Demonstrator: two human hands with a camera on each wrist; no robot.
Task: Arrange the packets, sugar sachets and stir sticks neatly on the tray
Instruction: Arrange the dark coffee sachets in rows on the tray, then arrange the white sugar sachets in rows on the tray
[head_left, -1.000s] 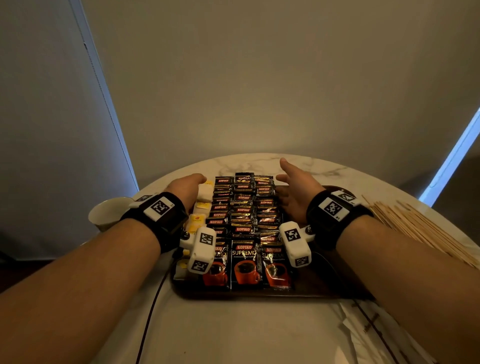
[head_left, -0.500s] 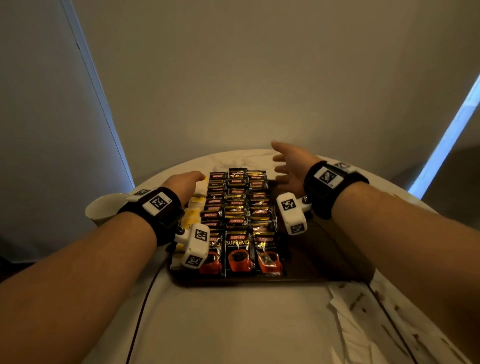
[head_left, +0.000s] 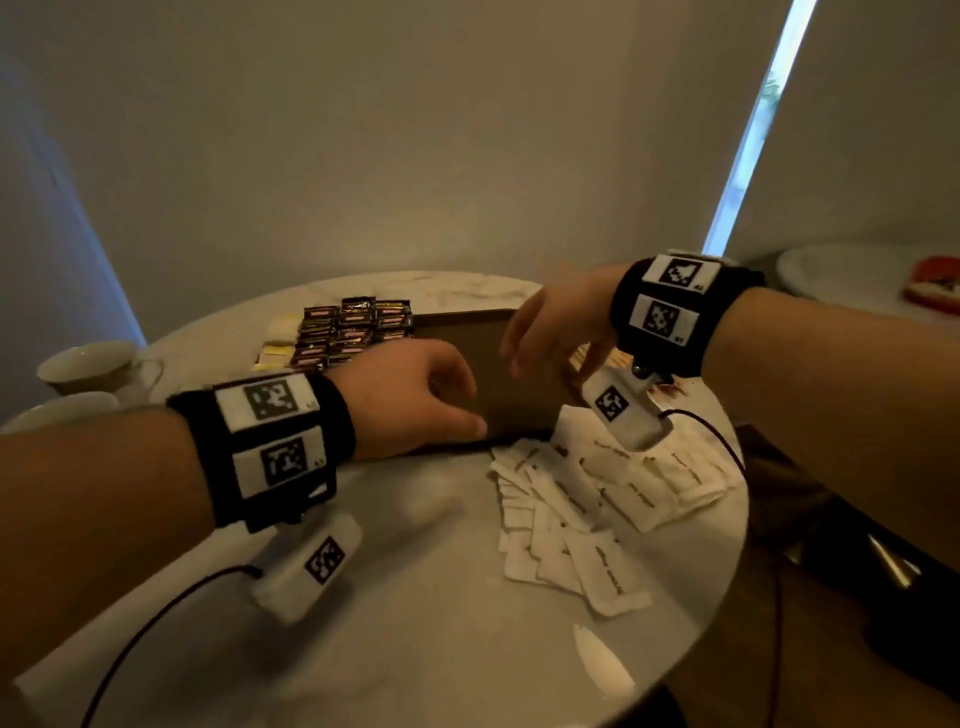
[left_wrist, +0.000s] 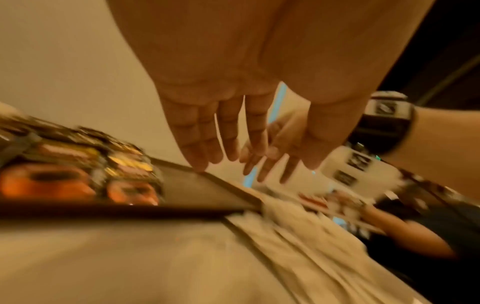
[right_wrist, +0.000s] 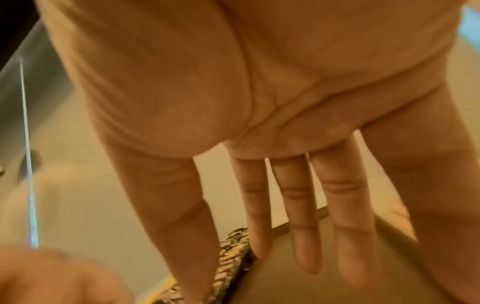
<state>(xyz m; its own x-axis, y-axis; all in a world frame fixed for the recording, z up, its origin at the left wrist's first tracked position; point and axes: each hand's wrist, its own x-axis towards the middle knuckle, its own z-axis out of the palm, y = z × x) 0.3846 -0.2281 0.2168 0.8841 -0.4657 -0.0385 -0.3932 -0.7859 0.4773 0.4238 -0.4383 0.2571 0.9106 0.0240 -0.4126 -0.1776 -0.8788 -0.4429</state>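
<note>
A dark brown tray (head_left: 467, 332) lies on the round marble table. Rows of black coffee packets (head_left: 358, 327) fill its left part, with yellow sachets (head_left: 278, 345) beside them. The tray's right part is bare. White sugar sachets (head_left: 597, 499) lie scattered on the table near the tray's right front corner. My left hand (head_left: 452, 408) hovers over the tray's near edge and holds nothing; its fingers (left_wrist: 205, 156) are straight. My right hand (head_left: 540, 353) hangs empty above the bare tray (right_wrist: 285, 288), fingers (right_wrist: 306, 246) pointing down. The stir sticks are mostly hidden behind it.
Two pale cups (head_left: 88, 364) stand at the table's left edge. One loose sachet (head_left: 602, 660) lies near the front right rim. Black cables trail from both wrist cameras. A dark chair (head_left: 831, 519) stands right of the table, and another table (head_left: 872, 280) behind it.
Both hands have left the sides of the packet rows. The right hand rose and swung over the bare right part of the tray. The view turned right, bringing the white sachets into sight.
</note>
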